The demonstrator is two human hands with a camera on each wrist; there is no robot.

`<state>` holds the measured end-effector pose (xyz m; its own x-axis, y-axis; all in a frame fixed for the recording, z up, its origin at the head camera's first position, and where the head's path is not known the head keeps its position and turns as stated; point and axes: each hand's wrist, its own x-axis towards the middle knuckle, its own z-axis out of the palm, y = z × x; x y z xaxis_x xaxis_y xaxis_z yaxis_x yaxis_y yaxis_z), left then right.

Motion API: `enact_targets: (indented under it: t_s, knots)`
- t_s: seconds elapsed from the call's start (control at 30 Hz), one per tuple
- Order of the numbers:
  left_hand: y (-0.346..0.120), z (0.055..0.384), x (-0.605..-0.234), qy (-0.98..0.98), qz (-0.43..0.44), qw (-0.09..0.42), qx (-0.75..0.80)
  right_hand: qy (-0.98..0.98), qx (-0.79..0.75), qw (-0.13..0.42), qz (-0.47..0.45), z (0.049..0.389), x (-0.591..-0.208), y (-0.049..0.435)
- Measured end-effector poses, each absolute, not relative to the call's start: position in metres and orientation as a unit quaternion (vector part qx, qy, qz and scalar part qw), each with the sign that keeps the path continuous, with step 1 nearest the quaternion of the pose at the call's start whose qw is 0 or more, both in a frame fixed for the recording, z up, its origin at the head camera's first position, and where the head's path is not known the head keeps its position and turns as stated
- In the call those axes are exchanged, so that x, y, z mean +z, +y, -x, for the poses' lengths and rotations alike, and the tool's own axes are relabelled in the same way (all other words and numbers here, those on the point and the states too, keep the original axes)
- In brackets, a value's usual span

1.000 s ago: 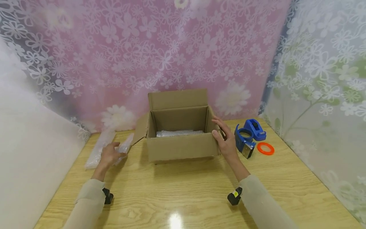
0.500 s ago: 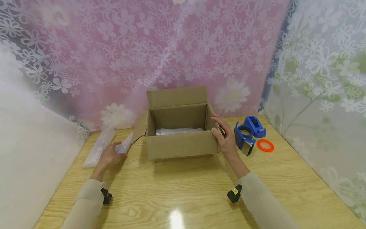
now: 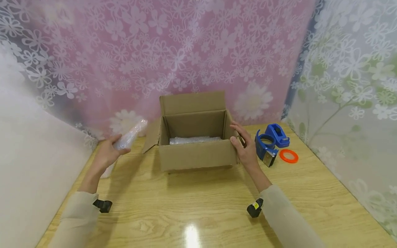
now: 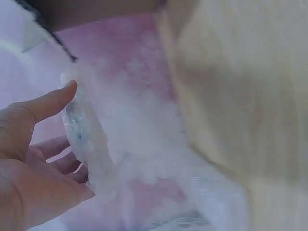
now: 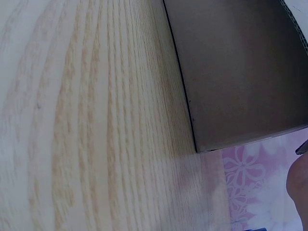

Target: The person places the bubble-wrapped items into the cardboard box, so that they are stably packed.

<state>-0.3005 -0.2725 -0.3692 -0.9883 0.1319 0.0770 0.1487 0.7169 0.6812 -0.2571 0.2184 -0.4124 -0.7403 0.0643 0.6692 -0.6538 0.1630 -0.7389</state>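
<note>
My left hand (image 3: 105, 155) holds a slim bubble-wrapped packet (image 3: 131, 136) above the table, left of the open cardboard box (image 3: 198, 156). In the left wrist view the packet (image 4: 89, 139) sits between thumb and fingers; its contents are not clear through the wrap. My right hand (image 3: 248, 155) grips the box's right side near the front corner, thumb at the front edge. Bubble wrap (image 3: 195, 140) lies inside the box. The right wrist view shows the box's front panel (image 5: 240, 72) and only a bit of the hand (image 5: 299, 185).
Another bubble-wrapped piece (image 3: 108, 171) lies on the table, partly behind my left hand. Right of the box are a blue tape gun (image 3: 265, 151), a blue tape dispenser (image 3: 277, 135) and an orange ring (image 3: 288, 156). The box's left flap (image 3: 152, 137) sticks outward.
My left hand has picked up the bubble-wrapped packet from beside the left flap, raising it and moving left. The right hand stays on the box.
</note>
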Motion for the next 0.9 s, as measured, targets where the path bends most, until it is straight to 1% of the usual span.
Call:
enact_targets:
  t_s: [0.23, 0.47, 0.57, 0.67, 0.9]
  knots:
    - [-0.254, 0.29, -0.326, -0.934, 0.115, 0.056, -0.333, -0.701, 0.617, 0.293, -0.207, 0.257, -0.41, 0.217]
    - [-0.217, 0.284, -0.296, -0.933, 0.168, 0.07, -0.31, -0.696, 0.62, 0.298, -0.207, 0.262, -0.414, 0.218]
    - [-0.2, 0.286, -0.289, -0.933, 0.179, 0.076, -0.303, -0.692, 0.621, 0.302, -0.21, 0.27, -0.423, 0.221]
    - [-0.185, 0.289, -0.286, -0.929, 0.189, 0.07, -0.311, -0.691, 0.62, 0.306, -0.212, 0.278, -0.432, 0.224]
    - [-0.157, 0.304, -0.289, -0.913, 0.221, 0.06, -0.337, -0.689, 0.619, 0.307, -0.217, 0.282, -0.437, 0.226]
